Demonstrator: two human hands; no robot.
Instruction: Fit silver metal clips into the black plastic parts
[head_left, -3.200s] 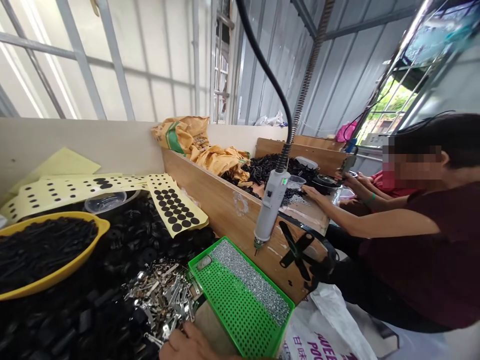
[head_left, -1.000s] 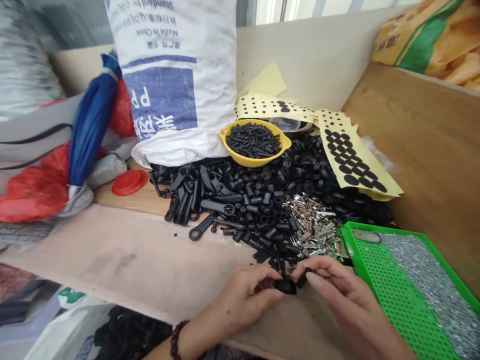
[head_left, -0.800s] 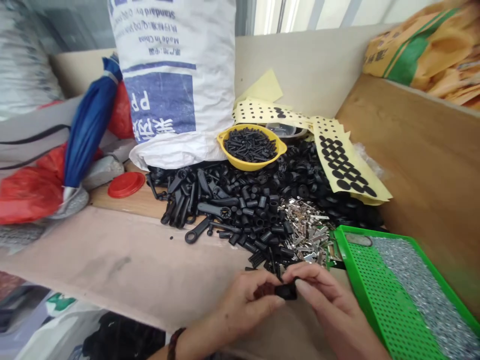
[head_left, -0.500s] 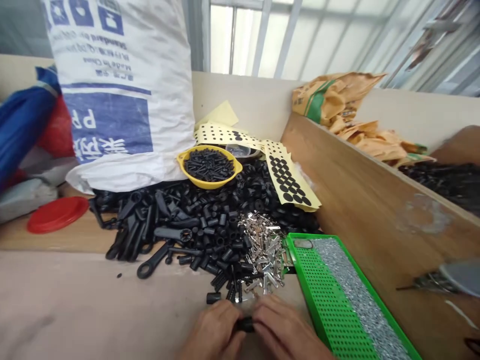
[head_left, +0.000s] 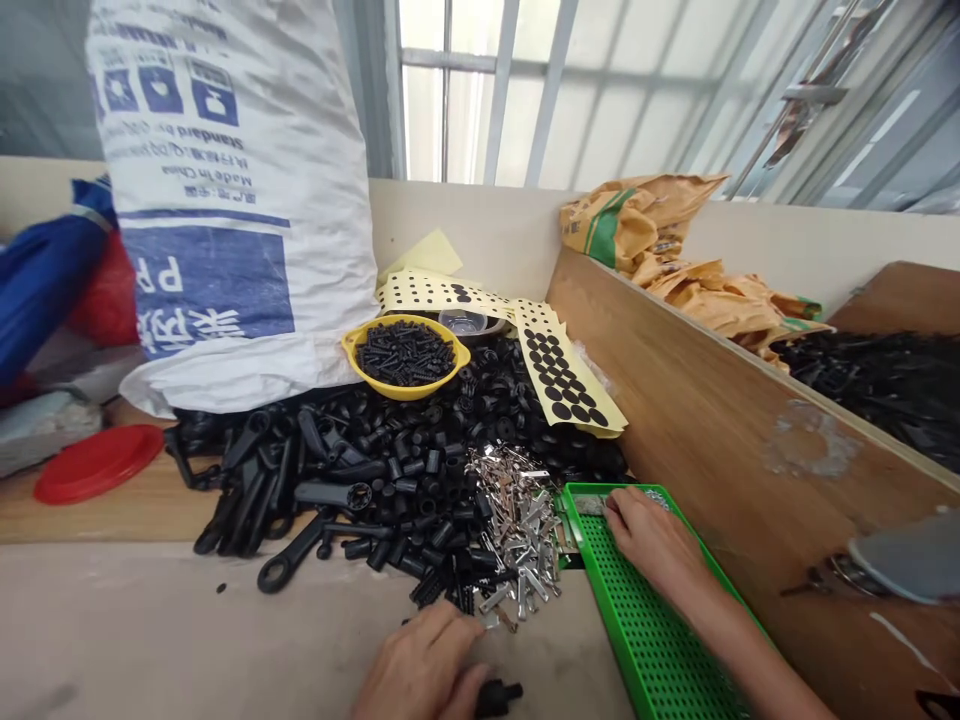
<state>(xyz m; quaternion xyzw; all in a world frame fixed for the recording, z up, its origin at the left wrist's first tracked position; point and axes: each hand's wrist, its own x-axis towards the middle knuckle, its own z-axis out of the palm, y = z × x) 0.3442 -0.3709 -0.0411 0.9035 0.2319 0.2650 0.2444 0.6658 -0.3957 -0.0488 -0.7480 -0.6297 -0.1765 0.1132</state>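
Head view: left hand point(head_left: 420, 670) curls loosely around a small black plastic part point(head_left: 496, 695) just beside its fingertips, while right hand point(head_left: 651, 538) rests fingers-down in the green tray point(head_left: 645, 650), seemingly pinching screws, best picked singly.

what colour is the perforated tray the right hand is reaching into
Bright green; the perforated tray shows plainly in the head view, with the right hand over its far end.

One head-worn view looks forward and down, close over the workbench point(head_left: 187, 640)
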